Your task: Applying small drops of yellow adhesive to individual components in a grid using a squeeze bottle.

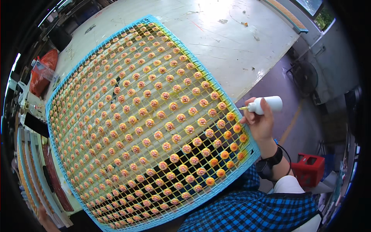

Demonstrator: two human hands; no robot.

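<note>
My right hand (261,124) is closed around a small white squeeze bottle (270,104). The bottle lies nearly level, its thin yellowish tip pointing left at the rack's right edge. A large mesh rack with a light-blue frame (208,71) spans the middle of the view, tilted. Rows of small round flower-like pieces (169,126) sit on its yellowish netting. Most are yellow with pinkish centres; those near the lower right corner (224,155) look plain orange. At the lower left rim, part of my left hand (43,217) shows beside the rack, its fingers too unclear to read.
Beneath the rack is a pale, stained worktable (228,42). More blue-edged racks (29,174) stand at the left, near a dark phone-like slab (36,125) and an orange-red bag (44,71). A red plastic container (308,170) and a fan (304,76) are on the right.
</note>
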